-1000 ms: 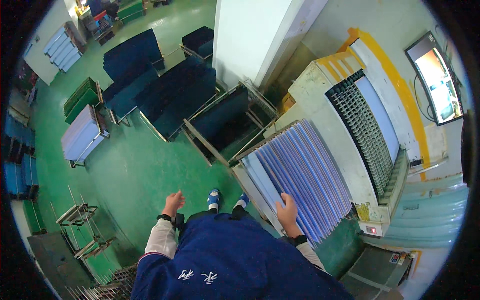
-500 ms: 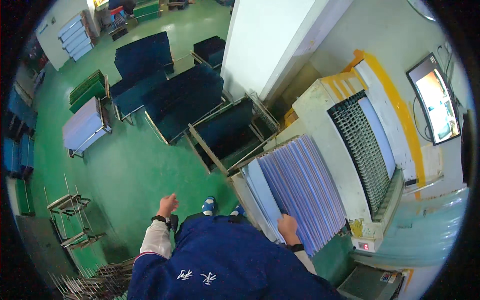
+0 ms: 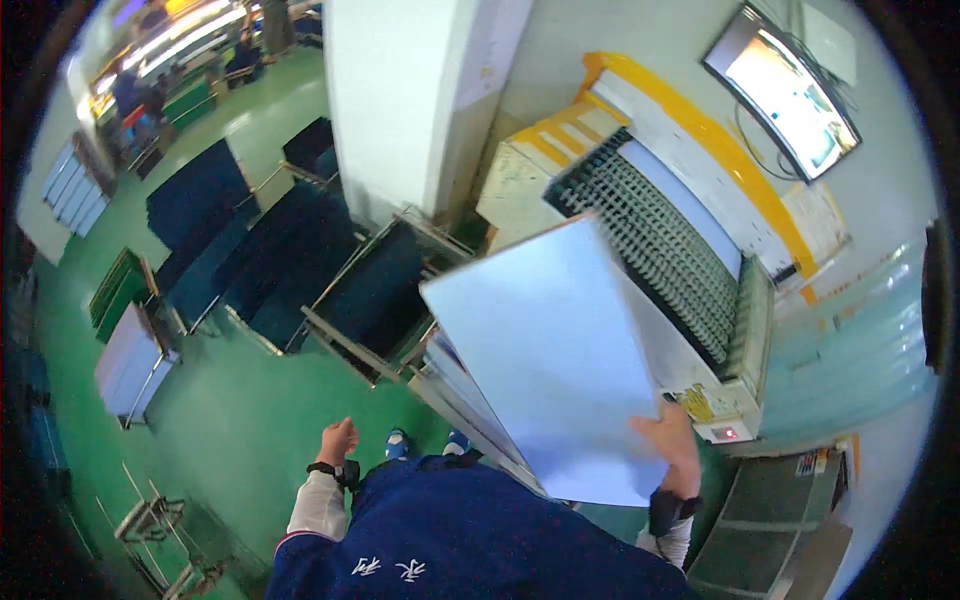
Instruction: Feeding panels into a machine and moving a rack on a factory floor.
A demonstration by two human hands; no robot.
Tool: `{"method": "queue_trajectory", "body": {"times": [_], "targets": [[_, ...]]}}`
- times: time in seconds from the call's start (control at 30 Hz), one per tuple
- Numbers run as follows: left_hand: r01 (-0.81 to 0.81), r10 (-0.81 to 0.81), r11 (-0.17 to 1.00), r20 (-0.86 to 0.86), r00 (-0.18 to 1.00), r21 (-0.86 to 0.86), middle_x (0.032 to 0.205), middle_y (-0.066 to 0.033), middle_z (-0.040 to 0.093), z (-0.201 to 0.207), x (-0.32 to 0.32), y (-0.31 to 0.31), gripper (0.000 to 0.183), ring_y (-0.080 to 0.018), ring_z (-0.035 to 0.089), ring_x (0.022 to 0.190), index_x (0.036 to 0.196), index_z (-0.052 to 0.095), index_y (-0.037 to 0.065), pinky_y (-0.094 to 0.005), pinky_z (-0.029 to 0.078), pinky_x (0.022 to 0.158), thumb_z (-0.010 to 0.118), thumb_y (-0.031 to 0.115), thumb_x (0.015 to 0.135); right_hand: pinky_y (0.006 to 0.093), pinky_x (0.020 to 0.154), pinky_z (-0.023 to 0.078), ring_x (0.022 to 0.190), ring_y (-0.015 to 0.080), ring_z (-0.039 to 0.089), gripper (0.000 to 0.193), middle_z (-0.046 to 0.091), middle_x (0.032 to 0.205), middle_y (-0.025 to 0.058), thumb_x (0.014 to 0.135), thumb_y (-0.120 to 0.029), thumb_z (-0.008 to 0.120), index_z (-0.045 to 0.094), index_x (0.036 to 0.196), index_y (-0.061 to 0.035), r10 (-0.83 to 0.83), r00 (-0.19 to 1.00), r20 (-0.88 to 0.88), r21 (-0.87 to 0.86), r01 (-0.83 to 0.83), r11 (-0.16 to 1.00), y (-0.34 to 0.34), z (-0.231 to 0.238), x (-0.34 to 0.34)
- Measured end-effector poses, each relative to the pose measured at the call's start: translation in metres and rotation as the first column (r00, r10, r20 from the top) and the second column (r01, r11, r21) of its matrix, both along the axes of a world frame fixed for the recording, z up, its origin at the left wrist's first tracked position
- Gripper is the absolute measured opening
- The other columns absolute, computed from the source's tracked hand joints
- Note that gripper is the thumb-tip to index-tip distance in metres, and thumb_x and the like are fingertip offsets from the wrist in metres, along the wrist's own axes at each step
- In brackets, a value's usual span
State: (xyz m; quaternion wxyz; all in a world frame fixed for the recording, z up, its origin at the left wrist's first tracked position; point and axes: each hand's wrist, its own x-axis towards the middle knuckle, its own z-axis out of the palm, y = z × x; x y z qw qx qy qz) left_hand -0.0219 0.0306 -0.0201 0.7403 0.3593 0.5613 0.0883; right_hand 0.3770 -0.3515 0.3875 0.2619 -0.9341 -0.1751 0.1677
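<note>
Gripping with one hand only, the person's right hand (image 3: 668, 445) is clamped on the near right edge of a pale blue, smooth-faced rectangular flat panel (image 3: 550, 360). In the head view, part of the hand lies over the panel's face; the fingers behind are hidden. The person's left hand (image 3: 340, 440) is well apart at the left, loosely curled, with no object visible in it; whether its fingers fully meet cannot be told.

The panel is raised and tilted over a pale, board-ended rack (image 3: 450, 408), covering most of its contents. Judged by the one-handed hold and lack of sag, it is stiff and fairly light for its breadth. The sheen suggests a slippery face; corners appear the likeliest points of damage. Sound holding places are the two long edges, one hand each, clear of the face.

Containers: the board-ended rack shows pale blue panel edges (image 3: 462, 380) at its left. Just beyond, a metal-railed open rack (image 3: 340, 340) holds dark sheets (image 3: 385, 270). Far left, a metal-framed stand (image 3: 150, 390) bears pale lilac panels (image 3: 130, 360). At the right, an off-white, yellow-banded machine (image 3: 540, 170) carries a dense grey-green roller bed (image 3: 650, 245).
</note>
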Motion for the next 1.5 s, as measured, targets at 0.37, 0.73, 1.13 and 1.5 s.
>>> {"method": "queue_trajectory", "body": {"times": [0.37, 0.73, 1.13, 1.5], "targets": [[0.081, -0.081, 0.997, 0.021, 0.996, -0.007, 0.068, -0.0065, 0.056, 0.011, 0.035, -0.003, 0.028, -0.0172, 0.053, 0.052, 0.084, 0.053, 0.004, -0.0283, 0.039, 0.043, 0.056, 0.032, 0.087, 0.0361, 0.080, 0.046, 0.089, 0.0259, 0.058, 0.033, 0.059, 0.101, 0.0119, 0.081, -0.014, 0.060, 0.055, 0.109, 0.0028, -0.231, 0.858, -0.458, 0.874, 0.482, 0.059, -0.037, 0.003, 0.094], [-0.039, 0.040, 0.998, -0.007, 0.999, 0.039, 0.079, -0.0161, 0.062, 0.028, 0.030, -0.027, 0.033, -0.0229, 0.058, 0.055, 0.095, 0.052, -0.001, -0.0321, 0.044, 0.043, 0.055, 0.031, 0.087, 0.0361, 0.080, 0.044, 0.089, 0.0209, 0.054, 0.017, 0.058, 0.095, 0.0076, 0.079, -0.003, 0.058, 0.053, 0.095, -0.0054, 0.133, 0.750, -0.647, 0.740, 0.661, -0.124, 0.003, -0.106, 0.221], [-0.094, 0.096, 0.995, -0.112, 0.989, 0.023, 0.077, -0.0135, 0.060, 0.043, 0.016, -0.045, 0.031, -0.0243, 0.058, 0.058, 0.095, 0.054, 0.001, -0.0340, 0.045, 0.046, 0.057, 0.030, 0.085, 0.0350, 0.075, 0.051, 0.090, 0.0234, 0.058, 0.022, 0.058, 0.098, 0.0124, 0.086, -0.013, 0.057, 0.051, 0.101, 0.0013, 0.241, 0.655, -0.717, 0.656, 0.750, -0.087, 0.053, -0.112, 0.291], [-0.079, 0.076, 0.997, -0.119, 0.990, -0.020, 0.087, -0.0167, 0.060, 0.048, 0.039, -0.046, 0.035, -0.0272, 0.061, 0.065, 0.099, 0.051, -0.001, -0.0363, 0.048, 0.051, 0.056, 0.031, 0.086, 0.0256, 0.061, 0.050, 0.075, 0.0185, 0.062, 0.033, 0.064, 0.091, 0.0125, 0.091, -0.026, 0.051, 0.057, 0.102, 0.0037, 0.235, 0.546, -0.804, 0.580, 0.807, 0.108, 0.055, -0.097, 0.295]]}}
